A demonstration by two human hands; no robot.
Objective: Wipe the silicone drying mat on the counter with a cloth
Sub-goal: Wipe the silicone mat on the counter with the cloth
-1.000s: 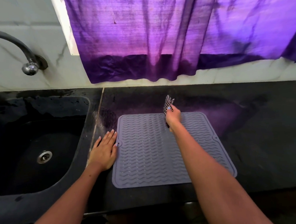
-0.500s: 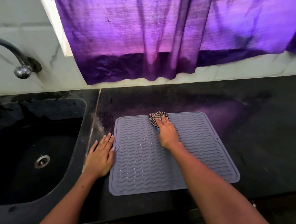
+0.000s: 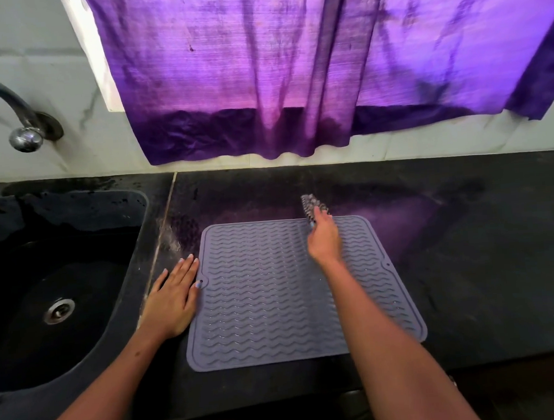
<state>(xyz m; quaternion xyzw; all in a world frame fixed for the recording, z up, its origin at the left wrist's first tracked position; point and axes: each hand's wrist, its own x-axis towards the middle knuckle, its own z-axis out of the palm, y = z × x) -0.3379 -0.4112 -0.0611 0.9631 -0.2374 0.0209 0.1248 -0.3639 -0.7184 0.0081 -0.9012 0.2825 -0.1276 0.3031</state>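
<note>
1. Lying flat on the dark counter (image 3: 467,263), centre of the frame: grey silicone mat (image 3: 268,294), wavy ribs across its surface, rounded corners, small hole tabs at the middle of its left and right edges.
2. Left hand (image 3: 174,297), lower left of centre: palm down, fingers straight and together, resting on the counter just beside the mat's left edge. Thumb tip sits at the left hole tab, touching the mat. Hand holds nothing.
3. Right hand (image 3: 324,236), upper centre: over the mat's far edge, fingers closed around a bunched checkered cloth (image 3: 312,206). Hand and cloth are motion-blurred.
4. Cloth sticks up and away from the fingers, past the mat's far edge and over bare counter. Whether any part of it touches mat or counter cannot be told.
5. Right forearm runs diagonally over the mat's right half, from the lower right of the frame.
6. Left of the frame: black sink (image 3: 85,221) with metal drain (image 3: 58,311); tap (image 3: 24,128) on the wall at upper left.
7. Upper frame: purple curtain (image 3: 292,62) hanging to just above the counter's back edge.
</note>
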